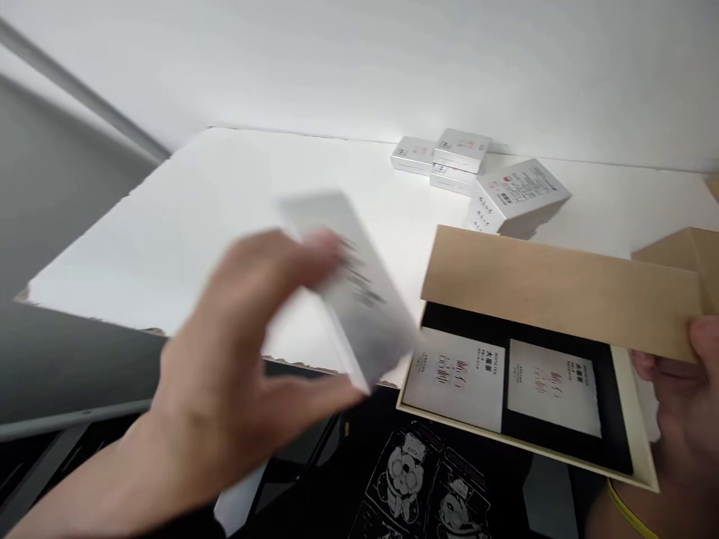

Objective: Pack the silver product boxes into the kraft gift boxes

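My left hand (225, 374) grips a white tea box (368, 307) between thumb and fingers, tilted and blurred by motion, above the table's front edge. At the lower right lies an open gift box (643, 427) with a pale rim and black lining. Inside it, two white tea boxes (457, 382) with red and black print lie side by side. A tan cardboard flap (562, 288) stands along its back side. My right hand (685, 397), partly cut off by the frame edge, is closed on the flap's right end, beside the gift box.
Several small white boxes (461, 150) sit at the back of the white table (185, 217), against the wall, two of them stacked. A larger white box (522, 191) leans nearby. More tan cardboard (696, 262) is at the right. The table's front edge is chipped.
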Action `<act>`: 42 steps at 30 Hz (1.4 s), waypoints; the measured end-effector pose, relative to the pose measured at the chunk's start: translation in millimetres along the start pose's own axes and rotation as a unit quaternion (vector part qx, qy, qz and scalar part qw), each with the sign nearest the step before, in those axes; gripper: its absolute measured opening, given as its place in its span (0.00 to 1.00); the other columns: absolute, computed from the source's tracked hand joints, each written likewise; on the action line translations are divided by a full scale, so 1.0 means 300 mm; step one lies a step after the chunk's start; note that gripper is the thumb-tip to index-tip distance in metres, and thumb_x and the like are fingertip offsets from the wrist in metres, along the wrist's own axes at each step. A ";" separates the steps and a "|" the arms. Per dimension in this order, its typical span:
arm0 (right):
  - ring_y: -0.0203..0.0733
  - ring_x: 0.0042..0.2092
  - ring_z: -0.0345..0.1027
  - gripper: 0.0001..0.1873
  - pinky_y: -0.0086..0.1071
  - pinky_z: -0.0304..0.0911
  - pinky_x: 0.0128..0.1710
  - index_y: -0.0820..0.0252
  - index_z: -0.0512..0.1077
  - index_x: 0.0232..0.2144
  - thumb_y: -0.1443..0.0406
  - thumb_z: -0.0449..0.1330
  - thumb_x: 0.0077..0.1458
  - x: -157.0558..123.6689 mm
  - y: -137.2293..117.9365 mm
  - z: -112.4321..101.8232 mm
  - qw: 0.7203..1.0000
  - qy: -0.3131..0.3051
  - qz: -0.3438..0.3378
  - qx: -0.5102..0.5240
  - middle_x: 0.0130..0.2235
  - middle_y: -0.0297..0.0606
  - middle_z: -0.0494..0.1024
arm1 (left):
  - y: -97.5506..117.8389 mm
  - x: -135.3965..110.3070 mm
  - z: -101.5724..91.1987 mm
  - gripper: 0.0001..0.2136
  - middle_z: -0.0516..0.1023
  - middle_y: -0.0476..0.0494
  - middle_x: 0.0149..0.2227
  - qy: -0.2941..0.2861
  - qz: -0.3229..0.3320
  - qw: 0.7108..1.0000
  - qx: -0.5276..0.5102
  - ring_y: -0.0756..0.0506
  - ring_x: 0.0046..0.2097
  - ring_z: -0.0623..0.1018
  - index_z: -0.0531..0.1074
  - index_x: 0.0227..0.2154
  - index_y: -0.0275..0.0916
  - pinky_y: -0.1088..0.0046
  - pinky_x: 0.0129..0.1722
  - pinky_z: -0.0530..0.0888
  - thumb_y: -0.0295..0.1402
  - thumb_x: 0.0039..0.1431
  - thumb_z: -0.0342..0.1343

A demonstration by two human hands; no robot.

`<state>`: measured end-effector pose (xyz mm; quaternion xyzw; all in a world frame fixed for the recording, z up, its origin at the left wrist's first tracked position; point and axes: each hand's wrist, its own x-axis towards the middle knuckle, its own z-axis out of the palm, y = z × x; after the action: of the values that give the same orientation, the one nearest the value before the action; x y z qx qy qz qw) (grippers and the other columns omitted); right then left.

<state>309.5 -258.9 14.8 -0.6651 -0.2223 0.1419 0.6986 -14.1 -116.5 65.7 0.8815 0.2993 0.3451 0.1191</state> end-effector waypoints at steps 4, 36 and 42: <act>0.38 0.23 0.60 0.17 0.32 0.56 0.21 0.57 0.67 0.22 0.60 0.68 0.57 0.026 0.009 -0.003 1.000 -0.024 -0.001 -0.009 0.22 0.33 0.65 | 0.224 0.024 0.058 0.33 0.73 0.41 0.64 -0.223 0.114 0.968 0.019 0.40 0.51 0.82 0.56 0.75 0.56 0.64 0.46 0.85 0.31 0.69 0.56; 0.31 0.25 0.62 0.23 0.31 0.60 0.24 0.57 0.65 0.26 0.54 0.62 0.73 0.060 0.031 -0.068 0.984 -0.172 -0.053 -0.005 0.27 0.28 0.63 | 0.348 0.231 0.395 0.45 0.80 0.31 0.59 -0.484 0.087 0.871 -0.006 0.32 0.58 0.82 0.59 0.66 0.36 0.60 0.54 0.79 0.33 0.47 0.76; 0.36 0.32 0.68 0.21 0.30 0.61 0.26 0.56 0.71 0.30 0.57 0.54 0.77 0.034 -0.003 -0.136 0.965 -0.232 -0.106 -0.061 0.30 0.33 0.72 | 0.264 0.172 0.326 0.43 0.75 0.27 0.65 -0.458 0.131 0.878 0.043 0.27 0.65 0.75 0.66 0.62 0.36 0.47 0.62 0.74 0.41 0.45 0.79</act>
<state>338.4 -289.2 16.1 -0.6281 -0.4560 0.2037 0.5967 117.8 -148.2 54.6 0.9765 0.1080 -0.0981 0.1587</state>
